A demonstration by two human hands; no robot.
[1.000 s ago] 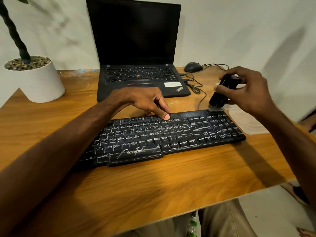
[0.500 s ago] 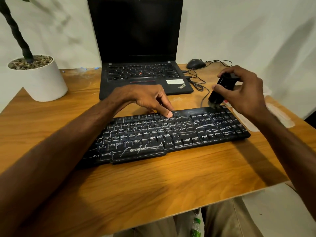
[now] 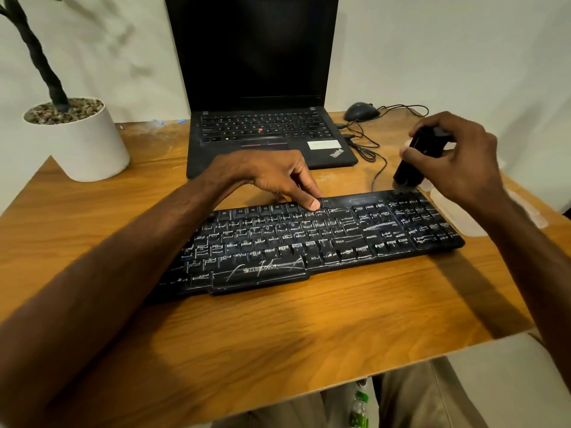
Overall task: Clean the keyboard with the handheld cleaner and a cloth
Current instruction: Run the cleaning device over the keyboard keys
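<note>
dusty black keyboard (image 3: 309, 242) runs left-right on the wooden table (image 3: 278, 335), bare wood in front. left hand (image 3: 278, 177) holds its far edge with curled fingers; right hand (image 3: 463, 162) grips the black handheld cleaner (image 3: 414, 162), tip down at its far-right corner.

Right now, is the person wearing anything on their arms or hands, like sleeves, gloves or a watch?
No. Both forearms are bare as far as the picture shows: no sleeves. The left hand and the right hand have no gloves, neither wrist has a watch or band, and no ring shows.
</note>
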